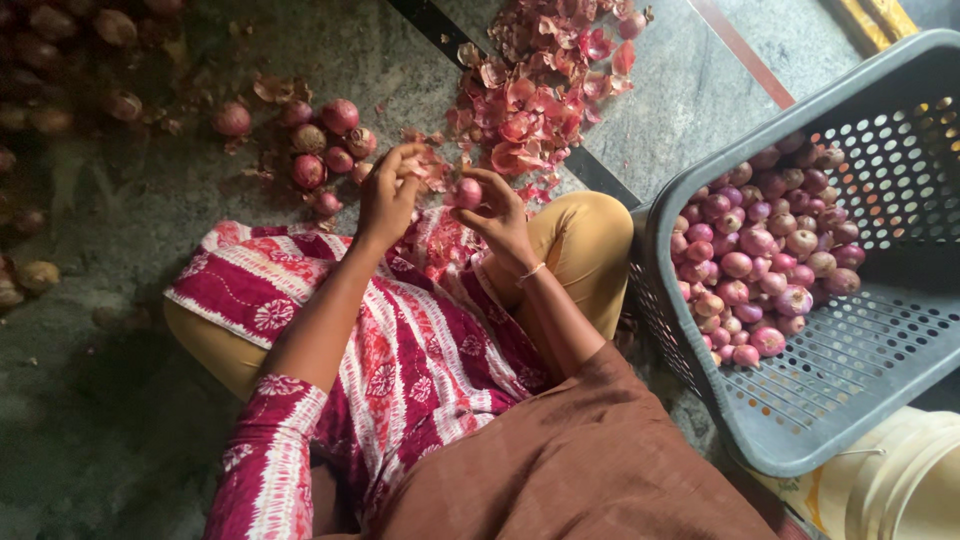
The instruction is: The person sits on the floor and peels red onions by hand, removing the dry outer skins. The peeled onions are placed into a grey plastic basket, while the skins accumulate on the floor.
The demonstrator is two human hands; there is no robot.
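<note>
My right hand (497, 212) grips a small pink onion (468, 192) over my lap. Close to its left, my left hand (388, 192) pinches a flake of onion skin (432, 175) between its fingertips. A heap of red onion peels (540, 90) lies on the floor just beyond both hands. Several unpeeled onions (322, 150) sit on the floor to the left of my left hand. I sit cross-legged in a red and white patterned dress (400, 350).
A grey perforated plastic basket (880, 380) stands tilted at the right, with several peeled onions (765, 260) heaped in its lower corner. A pale bucket (900, 480) is at the bottom right. More onions (60, 60) lie in shadow at the far left.
</note>
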